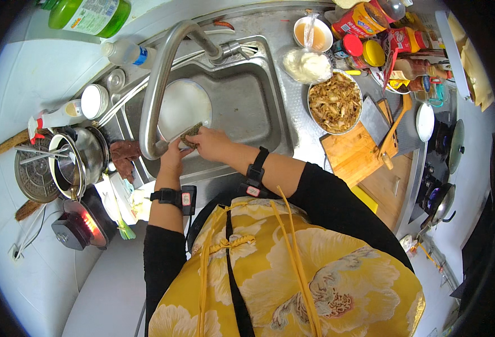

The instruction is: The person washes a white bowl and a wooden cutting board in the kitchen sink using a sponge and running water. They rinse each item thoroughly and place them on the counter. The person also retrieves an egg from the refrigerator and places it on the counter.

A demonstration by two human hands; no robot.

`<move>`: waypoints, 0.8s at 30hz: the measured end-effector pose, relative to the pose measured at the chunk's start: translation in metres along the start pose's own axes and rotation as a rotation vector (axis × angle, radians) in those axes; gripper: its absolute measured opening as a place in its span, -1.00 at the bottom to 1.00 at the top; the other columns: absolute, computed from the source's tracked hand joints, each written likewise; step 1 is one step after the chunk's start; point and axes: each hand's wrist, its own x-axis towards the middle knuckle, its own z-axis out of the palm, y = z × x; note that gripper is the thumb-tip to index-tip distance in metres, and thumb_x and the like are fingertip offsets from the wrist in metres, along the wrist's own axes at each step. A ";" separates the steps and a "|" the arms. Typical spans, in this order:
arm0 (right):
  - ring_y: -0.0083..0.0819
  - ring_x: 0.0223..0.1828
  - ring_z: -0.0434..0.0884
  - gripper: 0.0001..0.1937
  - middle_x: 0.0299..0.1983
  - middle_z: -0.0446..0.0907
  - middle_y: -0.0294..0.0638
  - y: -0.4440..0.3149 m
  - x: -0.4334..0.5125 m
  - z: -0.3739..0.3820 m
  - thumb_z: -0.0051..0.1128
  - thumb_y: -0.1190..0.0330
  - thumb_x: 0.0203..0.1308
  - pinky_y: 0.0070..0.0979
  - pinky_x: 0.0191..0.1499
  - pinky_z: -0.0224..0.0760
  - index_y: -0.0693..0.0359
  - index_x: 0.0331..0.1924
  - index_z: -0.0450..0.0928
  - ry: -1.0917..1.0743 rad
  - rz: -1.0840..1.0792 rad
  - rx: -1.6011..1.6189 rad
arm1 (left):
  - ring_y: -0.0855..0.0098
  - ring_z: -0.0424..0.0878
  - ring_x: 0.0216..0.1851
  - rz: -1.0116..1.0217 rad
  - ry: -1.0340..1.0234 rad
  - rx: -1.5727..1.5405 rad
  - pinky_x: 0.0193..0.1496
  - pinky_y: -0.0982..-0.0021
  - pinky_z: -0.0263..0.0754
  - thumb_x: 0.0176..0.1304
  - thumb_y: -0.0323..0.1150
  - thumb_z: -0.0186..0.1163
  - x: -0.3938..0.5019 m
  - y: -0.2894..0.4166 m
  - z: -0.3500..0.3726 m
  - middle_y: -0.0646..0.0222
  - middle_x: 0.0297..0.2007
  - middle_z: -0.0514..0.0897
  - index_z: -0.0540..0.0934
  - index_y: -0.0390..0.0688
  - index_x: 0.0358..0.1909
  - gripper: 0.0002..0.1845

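Note:
Over the left part of the stainless steel sink [247, 101], my two hands are close together. My right hand [210, 143] is closed on a dark, rough scouring pad [192, 134] and presses it near the rim of a large white plate [186, 105]. My left hand [173, 158] is at the plate's lower edge, thumb and fingers closed around what looks like that rim; the exact grip is partly hidden. The curved metal faucet [150, 92] arches just left of the plate, its spout end near my left hand.
Right of the sink are a bowl of browned shredded food [335, 103], a bagged pale dough-like mass [306, 66], a cutting board [348, 156], a cleaver [374, 116] and jars [373, 53]. At left are a steel pot [85, 156], a brown cloth [125, 158] and a glowing heater [89, 223].

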 end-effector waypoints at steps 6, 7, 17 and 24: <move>-0.14 0.12 0.39 -0.59 0.00 0.43 -0.15 0.034 0.019 -0.019 -0.09 0.29 0.19 -0.05 0.06 0.20 -0.25 0.14 0.45 0.040 0.135 -0.211 | 0.08 0.52 -0.02 -0.014 -0.025 0.021 -0.09 0.13 0.62 0.17 -0.41 -0.06 -0.019 0.009 0.010 0.01 0.04 0.43 0.35 -0.46 0.04 -0.57; -0.14 0.12 0.39 -0.58 0.00 0.43 -0.16 0.039 0.024 -0.023 -0.07 0.30 0.18 -0.05 0.07 0.20 -0.24 0.15 0.45 0.100 0.117 -0.218 | 0.08 0.52 -0.03 -0.011 -0.046 0.028 -0.09 0.13 0.61 0.16 -0.41 -0.06 -0.022 0.010 0.013 0.01 0.03 0.44 0.35 -0.46 0.04 -0.57; -0.22 0.03 0.46 -0.61 -0.09 0.46 -0.19 0.013 -0.009 -0.024 -0.07 0.34 0.14 -0.08 0.03 0.18 -0.20 0.07 0.53 -0.210 0.010 -0.268 | 0.08 0.48 0.03 -0.092 -0.053 0.035 -0.09 0.07 0.56 0.10 -0.43 -0.09 -0.016 0.007 0.003 0.07 0.08 0.41 0.18 -0.22 0.24 -0.43; -0.18 0.09 0.41 -0.54 -0.01 0.43 -0.19 0.038 0.023 -0.037 -0.08 0.37 0.16 -0.05 0.08 0.18 -0.20 0.18 0.41 0.134 0.109 -0.247 | 0.04 0.50 0.02 -0.130 -0.108 0.015 -0.01 0.04 0.53 0.12 -0.45 -0.08 -0.020 -0.008 0.013 0.02 0.02 0.45 0.25 -0.39 0.13 -0.51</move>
